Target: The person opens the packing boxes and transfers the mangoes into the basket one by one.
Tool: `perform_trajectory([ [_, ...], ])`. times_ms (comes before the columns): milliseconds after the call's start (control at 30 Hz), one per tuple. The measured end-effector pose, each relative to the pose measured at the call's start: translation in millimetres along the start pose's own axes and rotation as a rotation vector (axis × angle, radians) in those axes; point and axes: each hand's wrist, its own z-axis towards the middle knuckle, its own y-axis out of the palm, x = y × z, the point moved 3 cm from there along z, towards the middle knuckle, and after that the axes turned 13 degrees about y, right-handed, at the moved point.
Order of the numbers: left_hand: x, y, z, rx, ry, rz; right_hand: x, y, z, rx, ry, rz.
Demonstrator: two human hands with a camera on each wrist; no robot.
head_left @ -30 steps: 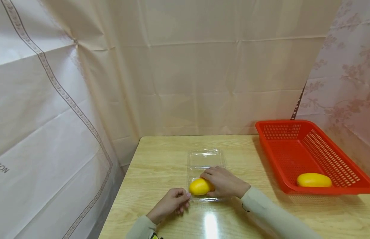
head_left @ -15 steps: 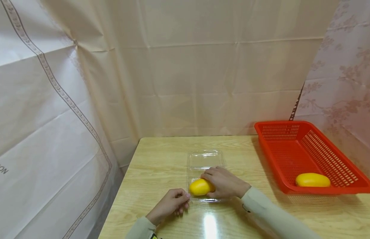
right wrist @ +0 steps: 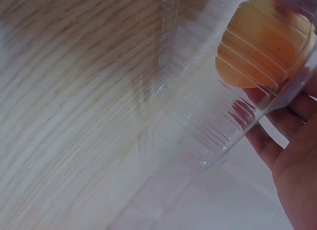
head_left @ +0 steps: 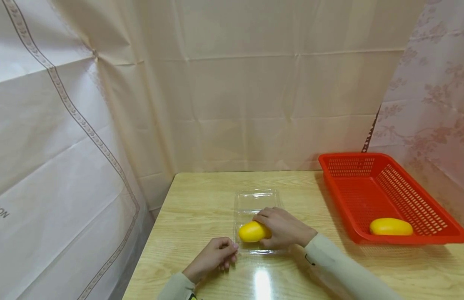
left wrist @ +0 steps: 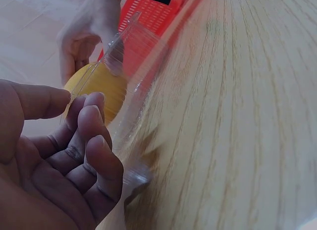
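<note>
A clear plastic clamshell box [head_left: 245, 251] lies unfolded on the table, its lid [head_left: 257, 200] laid back away from me. My right hand [head_left: 282, 227] grips a smooth yellow mango [head_left: 251, 232] from its right side, over the near half of the box. In the right wrist view the mango [right wrist: 260, 46] shows through the ribbed plastic. Thumb and forefinger of my left hand [head_left: 215, 255] pinch the box's near left corner, and the other fingers curl loosely below, as the left wrist view shows.
A red plastic basket [head_left: 352, 208] stands at the right of the wooden table [head_left: 194, 204], with another yellow mango [head_left: 391, 226] at its near end. Cloth curtains [head_left: 247, 104] hang behind the table and along both sides.
My right hand has shifted slightly up with the mango, which has tilted a little. The left hand stays at the box's corner.
</note>
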Motion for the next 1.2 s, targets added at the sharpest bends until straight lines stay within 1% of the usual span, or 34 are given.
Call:
perform_trajectory([
  [433, 1.6, 1.0, -1.3, -0.019, 0.026, 0.004, 4, -6, -0.6, 0.067, -0.041, -0.015],
  [567, 2.1, 1.3, -1.1, -0.018, 0.023, 0.002, 6, -8, -1.8, 0.086, -0.043, -0.016],
  [800, 2.6, 1.5, -1.0, -0.021, 0.008, 0.002, 9, -9, -3.5, 0.086, -0.037, -0.029],
  [1033, 2.3, 1.8, -1.1, -0.024, 0.015, 0.006, 12, -13, -6.0, 0.096, -0.032, -0.028],
  [1200, 2.3, 1.6, -1.3, -0.029, 0.025, 0.009, 15, -21, -9.4, 0.128, -0.034, -0.011],
])
